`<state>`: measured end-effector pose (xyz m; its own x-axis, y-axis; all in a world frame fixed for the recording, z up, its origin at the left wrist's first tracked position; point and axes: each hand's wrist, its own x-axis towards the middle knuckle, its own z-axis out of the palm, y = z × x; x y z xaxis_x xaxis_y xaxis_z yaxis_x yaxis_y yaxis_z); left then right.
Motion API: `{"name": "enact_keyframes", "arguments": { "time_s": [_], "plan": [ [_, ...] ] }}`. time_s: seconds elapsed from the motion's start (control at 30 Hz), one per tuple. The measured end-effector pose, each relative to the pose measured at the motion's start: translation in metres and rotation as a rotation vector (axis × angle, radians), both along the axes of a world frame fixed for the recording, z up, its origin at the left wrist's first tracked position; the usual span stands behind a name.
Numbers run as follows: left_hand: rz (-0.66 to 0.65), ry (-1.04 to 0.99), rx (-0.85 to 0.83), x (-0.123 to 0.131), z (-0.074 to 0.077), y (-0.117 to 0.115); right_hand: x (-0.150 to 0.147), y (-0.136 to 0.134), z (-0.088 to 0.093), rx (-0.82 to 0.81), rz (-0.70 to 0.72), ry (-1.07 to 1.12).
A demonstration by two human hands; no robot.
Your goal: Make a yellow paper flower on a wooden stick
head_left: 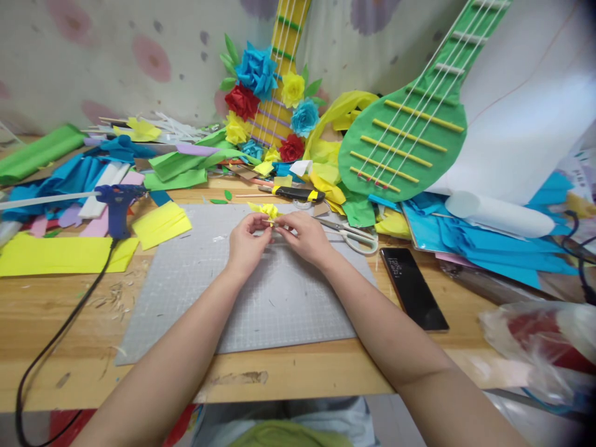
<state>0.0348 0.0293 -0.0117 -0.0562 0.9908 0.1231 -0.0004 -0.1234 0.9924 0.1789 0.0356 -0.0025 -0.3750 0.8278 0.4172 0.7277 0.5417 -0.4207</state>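
Observation:
Over the far part of the grey cutting mat [288, 292], my two hands meet around a small yellow paper flower [264, 210]. Fingers of my left hand [249, 239] are closed on its base from the left. My right hand [302, 234] pinches the same base from the right, fingertips nearly touching those of the left. The petals show above the fingers; the lower end is mostly hidden by them. Just right of my right hand lie grey-handled scissors [356, 237], and behind the hands is a black and yellow utility knife [298, 194].
A blue glue gun [118, 208] with a trailing cord stands at left among yellow paper sheets [60, 254]. A black phone [413, 288] lies right of the mat. Behind stand a green paper instrument [405, 139] and a yellow one with paper flowers [274, 118]. Blue crepe paper [493, 242] piles up at right.

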Motion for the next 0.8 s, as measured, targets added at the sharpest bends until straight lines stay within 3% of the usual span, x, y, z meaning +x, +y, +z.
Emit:
{"name": "enact_keyframes", "arguments": {
  "time_s": [0.33,0.63,0.8],
  "plan": [
    [0.008,0.117,0.027,-0.0005,0.0057,-0.0057,0.0016,-0.0018,0.0037,0.120,0.008,-0.049],
    [0.019,0.320,0.112,-0.0039,-0.0030,-0.0013,-0.0029,-0.0012,-0.0015,0.044,-0.024,0.002],
    [0.051,0.496,0.198,-0.0037,0.0008,-0.0007,-0.0050,-0.0034,-0.0014,0.034,-0.062,0.004]
  ]
}}
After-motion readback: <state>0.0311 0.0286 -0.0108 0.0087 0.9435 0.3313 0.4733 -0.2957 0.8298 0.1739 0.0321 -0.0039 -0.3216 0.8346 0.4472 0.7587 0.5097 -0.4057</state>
